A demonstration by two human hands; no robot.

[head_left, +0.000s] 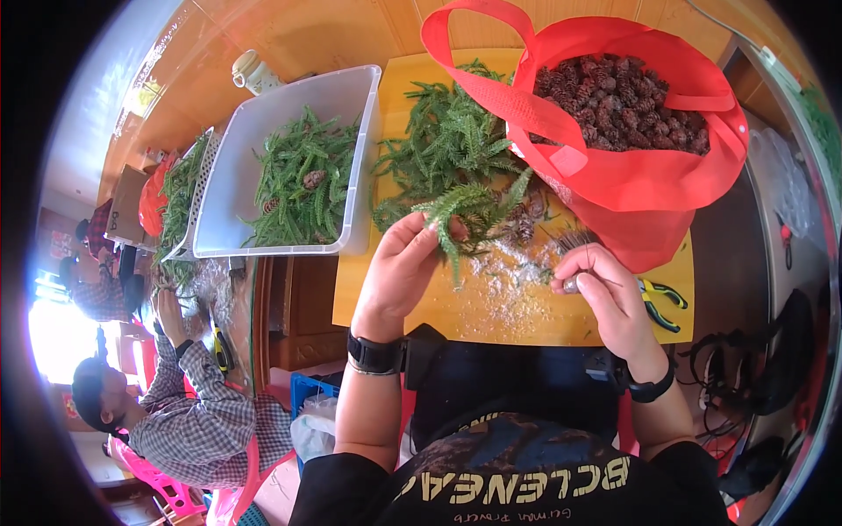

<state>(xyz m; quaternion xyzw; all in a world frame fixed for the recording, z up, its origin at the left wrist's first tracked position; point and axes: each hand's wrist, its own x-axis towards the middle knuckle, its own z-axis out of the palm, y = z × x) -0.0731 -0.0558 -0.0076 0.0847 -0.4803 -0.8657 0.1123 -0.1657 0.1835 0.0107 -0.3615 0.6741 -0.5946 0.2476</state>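
Observation:
My left hand (405, 267) is closed on a green artificial pine sprig (474, 210), pinching it between thumb and fingers over the yellow board. Fingers and thumb of my right hand (605, 289) are pressed together on what looks like a small brush with dark bristles (574, 240); much of it is hidden by the hand. White powder (509, 285) lies scattered on the board between both hands. A pine cone (524, 228) sits beside the sprig. Behind it rises a heap of green pine sprigs (452, 131).
A red bag (614, 188) full of pine cones (614, 101) stands at the back right. Yellow-and-black pliers (660, 305) lie right of my right hand. A clear plastic bin (355, 202) with sprigs stands left. Another person (206, 430) works at the far left.

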